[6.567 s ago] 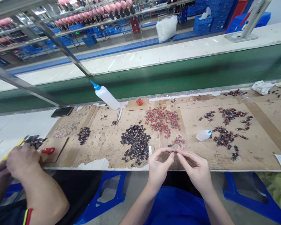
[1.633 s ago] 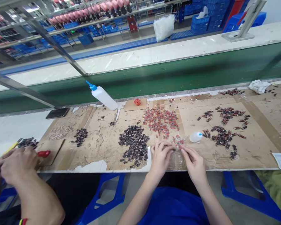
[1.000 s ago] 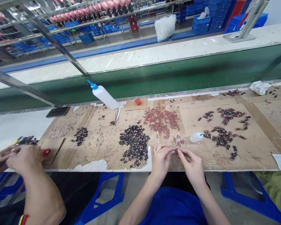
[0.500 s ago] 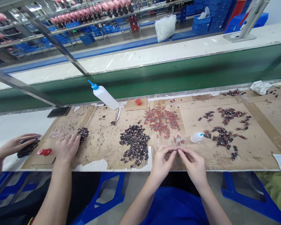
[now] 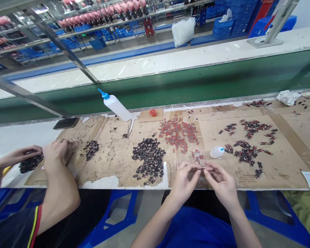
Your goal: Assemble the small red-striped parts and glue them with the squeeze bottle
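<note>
My left hand (image 5: 185, 181) and my right hand (image 5: 222, 182) meet at the front edge of the cardboard (image 5: 276, 175), fingertips pinched together. A tiny part between them is too small and covered to make out. Just beyond my fingertips lies a small cluster of red-and-silver parts (image 5: 197, 156), with a larger spread of red parts (image 5: 177, 134) behind it. A heap of small black parts (image 5: 148, 158) sits left of my left hand. Near my right hand a small white bottle with a blue tip (image 5: 217, 152) lies on its side. Red-and-black pieces (image 5: 246, 151) are scattered farther right.
At the left, a co-worker's hands (image 5: 55, 151) are over other small parts, near a black pile (image 5: 91, 150). A tall white squeeze bottle (image 5: 117, 107), a red cap (image 5: 152, 112) and a phone-like black slab (image 5: 65, 123) stand or lie toward the green barrier (image 5: 155, 89).
My hands have shifted slightly right, and my right hand's fingers have spread a little while the tips stay together. The co-worker's nearer hand has moved left, away from the black pile.
</note>
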The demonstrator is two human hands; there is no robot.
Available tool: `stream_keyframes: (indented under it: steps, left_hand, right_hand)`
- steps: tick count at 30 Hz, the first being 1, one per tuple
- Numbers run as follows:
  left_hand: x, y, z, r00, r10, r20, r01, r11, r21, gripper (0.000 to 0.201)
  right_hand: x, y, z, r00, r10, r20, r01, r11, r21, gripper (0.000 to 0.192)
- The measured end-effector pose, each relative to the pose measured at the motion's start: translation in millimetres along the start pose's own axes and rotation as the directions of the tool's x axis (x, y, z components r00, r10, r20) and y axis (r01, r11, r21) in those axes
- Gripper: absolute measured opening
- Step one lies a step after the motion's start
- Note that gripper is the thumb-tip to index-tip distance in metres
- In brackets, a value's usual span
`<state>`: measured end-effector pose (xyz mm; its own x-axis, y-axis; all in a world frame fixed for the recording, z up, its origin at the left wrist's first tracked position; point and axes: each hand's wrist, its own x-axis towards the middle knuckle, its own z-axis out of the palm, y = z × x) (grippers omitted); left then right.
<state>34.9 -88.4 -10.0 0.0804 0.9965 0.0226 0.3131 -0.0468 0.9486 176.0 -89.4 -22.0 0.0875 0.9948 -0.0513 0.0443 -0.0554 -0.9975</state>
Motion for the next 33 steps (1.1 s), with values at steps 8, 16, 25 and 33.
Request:
stream_keyframes:
  steps: [8,16,25,33]
  left_hand:
    - [21.5,-10.3,-39.2,0.993,0.109,-0.036,-0.092,0.944,0.317,0.031]
    - [43.0,-37.9,-96.1,0.972,0.110,-0.209,0.070,0.709,0.701,0.019]
    - [21.9,-42.3,-66.9,0.972,0.230,0.038,-0.218,0.839,0.499,0.013]
    - [7.6,-55.2,-81.7,0.987,0.079,-0.143,0.061,0.633,0.772,0.048]
  right_hand:
    - [12.6,-1.0,-57.2,0.893,-0.309,-0.326,0.162,0.899,-0.408,0.023]
    - [46.0,5.6,-65.8,0.846,-0.532,0.017,0.360,0.548,-0.755,0.061]
    - [54.6,13.8,-40.7,0.909,-0.418,0.004,0.336,0.726,-0.599,0.038]
    - [40.2,12.1,-49.8,0.954,-0.149,-0.260,0.076,0.959,-0.271,0.046]
